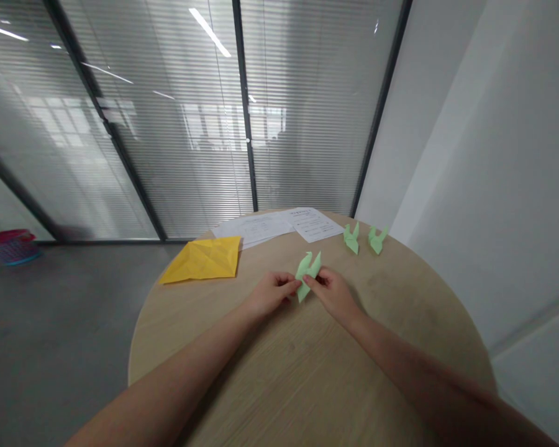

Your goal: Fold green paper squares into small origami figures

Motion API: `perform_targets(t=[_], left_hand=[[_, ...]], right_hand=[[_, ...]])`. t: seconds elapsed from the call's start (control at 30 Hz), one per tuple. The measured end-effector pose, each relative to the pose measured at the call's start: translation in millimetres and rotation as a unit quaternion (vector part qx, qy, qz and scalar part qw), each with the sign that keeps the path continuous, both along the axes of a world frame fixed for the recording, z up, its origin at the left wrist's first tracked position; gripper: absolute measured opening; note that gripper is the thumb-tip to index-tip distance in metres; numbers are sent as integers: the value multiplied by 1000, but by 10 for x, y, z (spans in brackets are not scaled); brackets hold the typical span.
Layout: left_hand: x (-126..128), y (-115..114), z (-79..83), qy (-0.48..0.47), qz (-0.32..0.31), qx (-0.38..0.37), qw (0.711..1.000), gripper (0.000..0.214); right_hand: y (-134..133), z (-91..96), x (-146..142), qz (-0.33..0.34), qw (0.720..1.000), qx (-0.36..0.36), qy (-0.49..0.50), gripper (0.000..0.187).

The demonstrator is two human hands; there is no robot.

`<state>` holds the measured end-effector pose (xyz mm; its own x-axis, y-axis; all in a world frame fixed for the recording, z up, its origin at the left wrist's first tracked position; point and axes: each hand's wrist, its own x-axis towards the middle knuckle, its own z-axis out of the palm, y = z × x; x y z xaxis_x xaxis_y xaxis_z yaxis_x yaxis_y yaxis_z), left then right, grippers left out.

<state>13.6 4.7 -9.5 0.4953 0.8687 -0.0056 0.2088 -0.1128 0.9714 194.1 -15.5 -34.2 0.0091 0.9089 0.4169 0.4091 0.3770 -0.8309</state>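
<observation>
A small light green folded paper figure sits at the middle of the round wooden table, with two points sticking up. My left hand pinches its lower left side with closed fingers. From the right, my right hand pinches the same figure. Both forearms reach in from the near edge.
Two more green folded figures stand at the table's far right. A creased yellow paper sheet lies at the far left, and white printed sheets lie at the back. Glass walls with blinds stand behind; a red basket sits on the floor at left.
</observation>
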Motion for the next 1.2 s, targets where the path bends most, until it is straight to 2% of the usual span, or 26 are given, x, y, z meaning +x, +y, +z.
perform_targets(t=[0.2, 0.3, 0.37, 0.43, 0.5, 0.6, 0.67, 0.77, 0.9, 1.03, 1.2], left_hand=[[-15, 26, 13, -69, 36, -44, 996, 43], [-9, 9, 35, -107, 54, -69, 990, 42], [-5, -8, 53, -126, 47, -78, 988, 41], [-5, -19, 67, -137, 33, -75, 987, 40], [-12, -19, 70, -144, 24, -65, 987, 39], [-30, 2, 54, -149, 22, -57, 987, 38], [-41, 20, 37, -148, 22, -59, 987, 38], [-52, 34, 25, -140, 25, -70, 987, 37], [-60, 33, 27, -119, 10, -83, 989, 37], [-73, 47, 17, -97, 0, -84, 992, 36], [-87, 72, -6, -67, -15, -89, 994, 34]], right_hand=[[-29, -2, -26, 56, 997, -35, 49, 32], [-42, 20, -21, 43, 994, -30, 92, 38], [-20, 17, -11, 22, 984, -58, 168, 42], [20, 9, 7, 15, 955, -123, 269, 47], [54, 11, 29, 37, 916, -203, 346, 50], [64, 48, 53, 107, 867, -299, 383, 50], [49, 78, 55, 136, 847, -332, 394, 47], [28, 98, 52, 137, 834, -335, 416, 36], [46, 85, 80, 135, 841, -298, 430, 26], [89, 68, 134, 99, 850, -265, 444, 29], [113, 46, 168, 103, 854, -247, 446, 37]])
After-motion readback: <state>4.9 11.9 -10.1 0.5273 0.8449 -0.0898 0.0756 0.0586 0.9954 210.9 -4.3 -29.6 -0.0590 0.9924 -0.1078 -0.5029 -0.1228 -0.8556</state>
